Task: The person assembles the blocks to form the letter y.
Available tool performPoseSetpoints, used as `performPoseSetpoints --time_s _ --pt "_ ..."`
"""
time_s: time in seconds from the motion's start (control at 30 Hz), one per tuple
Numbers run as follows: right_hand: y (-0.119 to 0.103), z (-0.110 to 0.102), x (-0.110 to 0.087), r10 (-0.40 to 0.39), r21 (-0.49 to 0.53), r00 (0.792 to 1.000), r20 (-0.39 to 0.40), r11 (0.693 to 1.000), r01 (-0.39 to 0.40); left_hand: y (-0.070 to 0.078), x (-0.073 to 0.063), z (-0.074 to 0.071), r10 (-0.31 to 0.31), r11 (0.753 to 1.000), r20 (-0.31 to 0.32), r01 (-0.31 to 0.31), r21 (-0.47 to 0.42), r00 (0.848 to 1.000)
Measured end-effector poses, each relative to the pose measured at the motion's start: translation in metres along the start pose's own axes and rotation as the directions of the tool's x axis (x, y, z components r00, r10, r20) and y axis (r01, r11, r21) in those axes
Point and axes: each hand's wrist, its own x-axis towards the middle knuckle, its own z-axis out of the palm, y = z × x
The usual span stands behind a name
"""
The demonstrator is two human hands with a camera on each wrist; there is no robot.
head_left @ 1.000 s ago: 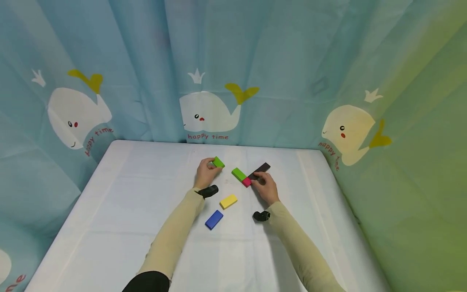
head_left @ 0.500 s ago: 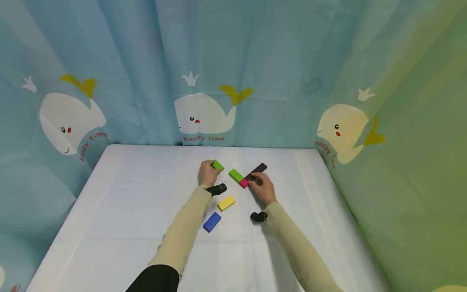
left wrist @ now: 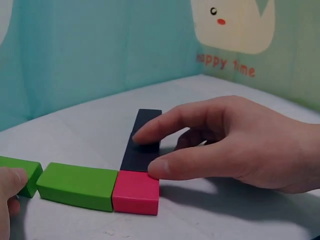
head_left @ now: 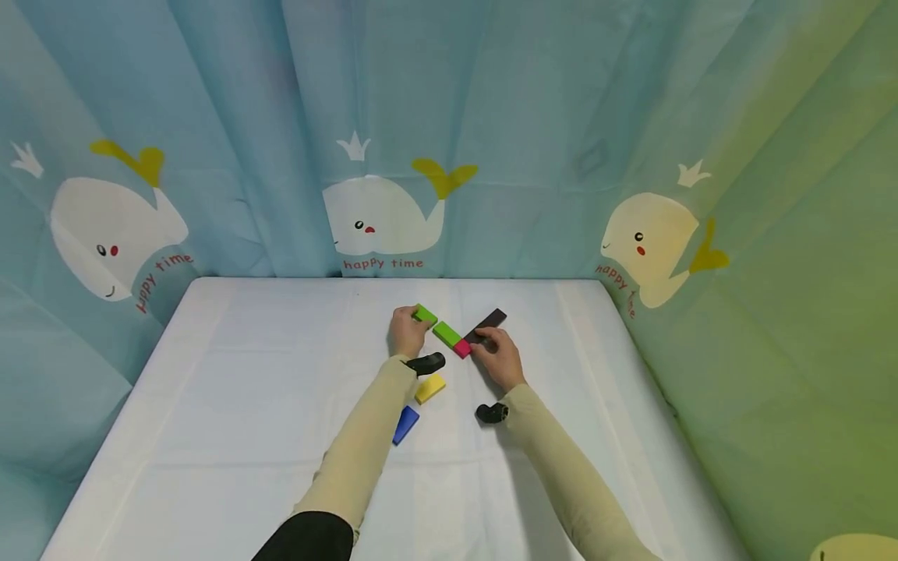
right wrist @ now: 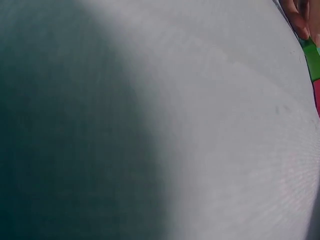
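My left hand (head_left: 408, 333) pinches a green rectangular block (head_left: 426, 315) between thumb and fingers. Its near end lies close to a second green block (head_left: 447, 335), with a thin gap between them in the left wrist view. That second block abuts a small pinkish-red block (left wrist: 136, 191). From the red block a long black block (head_left: 490, 320) runs off at an angle, away and to the right. Over this corner is my right hand (head_left: 500, 360), its thumb touching the red block's edge and its index fingertip at the black block. The right wrist view catches mostly tabletop.
Nearer me lie a yellow block (head_left: 431, 388) and a blue block (head_left: 406, 425); the left sleeve partly covers the blue one. A white-covered table (head_left: 245, 374) carries everything. Curtains with whale prints (head_left: 382, 214) hang at its back and sides.
My left hand has carried its green block rightward, closing most of the distance to the second green block. The right hand stays at the red and black blocks. The head view has shifted slightly.
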Motion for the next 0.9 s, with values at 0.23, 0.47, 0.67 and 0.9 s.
performPoseSetpoints --time_s 0.23,0.47,0.67,0.9 --pt "-0.0004 -0.0002 0.0028 -0.014 -0.002 1.000 0.000 1.000 0.014 0.0014 0.0035 0.0032 -0.026 1.000 0.036 0.026 0.018 0.999" --pt "0.0001 0.0014 0.0037 0.005 0.006 1.000 0.011 1.000 -0.005 0.0026 0.0021 0.0005 -0.026 1.000 0.064 0.026 0.006 0.998" --pt "0.0007 0.0007 0.0022 0.017 -0.002 1.000 0.012 1.000 -0.017 0.0028 0.0005 0.0012 -0.028 0.999 0.079 0.029 -0.016 0.996" --pt "0.0003 0.0006 0.0011 0.014 0.010 1.000 0.006 1.000 -0.014 0.0014 0.0002 0.0028 -0.016 1.000 0.073 0.018 -0.020 0.997"
